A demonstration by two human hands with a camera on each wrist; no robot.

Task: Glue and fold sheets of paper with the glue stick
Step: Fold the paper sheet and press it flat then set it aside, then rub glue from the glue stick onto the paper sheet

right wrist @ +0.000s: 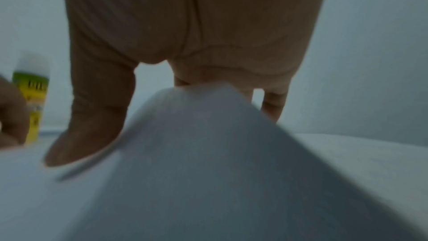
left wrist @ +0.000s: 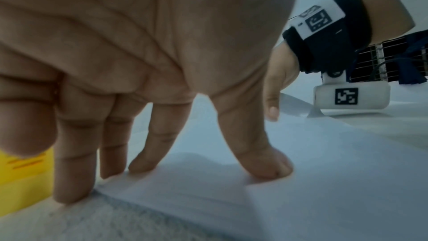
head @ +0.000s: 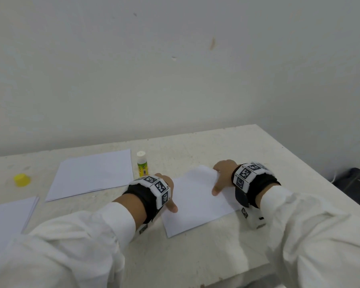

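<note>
— Now, where is the sheet being worked on?

— It is laid on the desk toward the near right edge, between the two hands. Its left side is pressed flat by the straight fingers of the left hand; nothing is gripped there. In the left wrist view the fingertips are seen resting on the paper.

— And the right hand?

— The sheet's far right part is lifted and bent upward under it. In the right wrist view the raised paper is seen arched against the fingers. Whether the edge is pinched or only pushed by straight fingers cannot be told; the picture is blurred.

— How far along is the task judged to be?

— A fold seems to be under way, not yet creased flat. Whether glue was laid on this sheet cannot be seen. The glue stick is stood upright, uncapped, just beyond the left hand, and its yellow cap is left well apart near the left edge.

— What is left?

— A folded piece is laid toward the far left, seemingly finished. A stack at the near left edge is presumably waiting to be glued and folded.
</note>
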